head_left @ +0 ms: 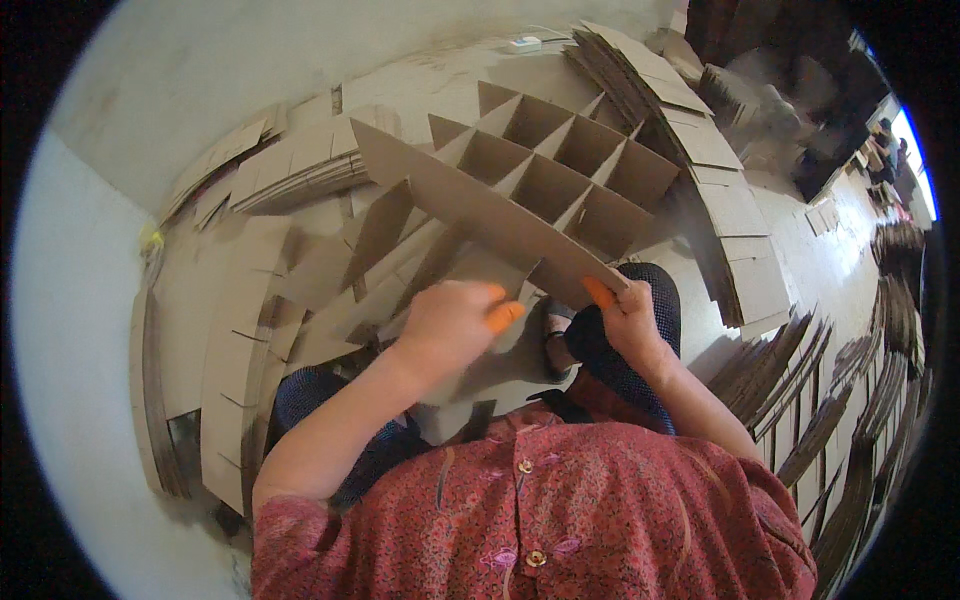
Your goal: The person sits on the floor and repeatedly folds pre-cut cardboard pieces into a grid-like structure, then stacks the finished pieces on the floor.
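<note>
The right hand (pixel 634 318) pinches the near right end of a brown cardboard grid with square holes (pixel 545 187), but I can't tell if fingers on the left hand (pixel 452 318) touch.

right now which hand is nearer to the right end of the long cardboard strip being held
Right. The right hand grips the long cardboard strip at that end; the left hand is apart from that end, off to its left.

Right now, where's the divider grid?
Head view, upper centre: the divider grid is left of the long cardboard stack, one end gripped by the right hand.
</note>
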Tool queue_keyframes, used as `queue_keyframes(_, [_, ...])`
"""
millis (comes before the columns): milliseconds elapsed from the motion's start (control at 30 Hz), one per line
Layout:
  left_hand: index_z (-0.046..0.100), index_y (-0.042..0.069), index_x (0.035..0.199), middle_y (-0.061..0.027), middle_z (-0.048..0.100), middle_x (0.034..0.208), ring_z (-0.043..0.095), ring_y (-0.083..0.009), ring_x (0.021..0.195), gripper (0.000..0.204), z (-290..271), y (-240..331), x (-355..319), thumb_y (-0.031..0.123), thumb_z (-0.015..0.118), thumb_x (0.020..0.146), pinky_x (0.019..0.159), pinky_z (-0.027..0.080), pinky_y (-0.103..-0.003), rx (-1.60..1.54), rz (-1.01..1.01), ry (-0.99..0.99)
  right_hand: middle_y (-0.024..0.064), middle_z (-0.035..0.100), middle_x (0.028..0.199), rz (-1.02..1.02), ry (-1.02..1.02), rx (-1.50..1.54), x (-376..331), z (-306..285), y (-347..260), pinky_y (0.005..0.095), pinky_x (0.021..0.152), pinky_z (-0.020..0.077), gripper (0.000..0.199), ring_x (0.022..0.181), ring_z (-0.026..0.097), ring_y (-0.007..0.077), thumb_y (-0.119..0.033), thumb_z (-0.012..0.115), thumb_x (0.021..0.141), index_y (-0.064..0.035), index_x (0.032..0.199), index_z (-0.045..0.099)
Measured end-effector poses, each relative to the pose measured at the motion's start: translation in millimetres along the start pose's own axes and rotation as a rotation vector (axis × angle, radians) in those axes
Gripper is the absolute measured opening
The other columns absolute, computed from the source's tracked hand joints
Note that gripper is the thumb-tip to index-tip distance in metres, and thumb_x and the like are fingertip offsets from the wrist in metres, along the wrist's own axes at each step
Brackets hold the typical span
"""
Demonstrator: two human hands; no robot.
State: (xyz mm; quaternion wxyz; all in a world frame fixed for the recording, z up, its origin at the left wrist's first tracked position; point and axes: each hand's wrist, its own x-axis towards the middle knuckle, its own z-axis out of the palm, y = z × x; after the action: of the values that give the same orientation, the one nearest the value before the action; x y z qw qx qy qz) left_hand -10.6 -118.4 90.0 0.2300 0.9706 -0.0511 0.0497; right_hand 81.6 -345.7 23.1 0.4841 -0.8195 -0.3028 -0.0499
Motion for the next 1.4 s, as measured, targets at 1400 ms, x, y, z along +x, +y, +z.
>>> queue_keyframes(1400, [0.065,0.003,0.108,-0.0148,0.065,0.084,0.062,-0.0326,0.079,0.039,-51,-81,18,0.027,0.073,0.078,0.071,0.050,-0.042,0.215,-0.064,0.492,0.0245,0.060,0.079,-0.191,-0.331,-0.338,45,-27,-54,0.0448,0.062,0.0472,0.067,0.067,0.058,0.0419,0.006,0.053,0.074,-0.0098,0.138,0.043])
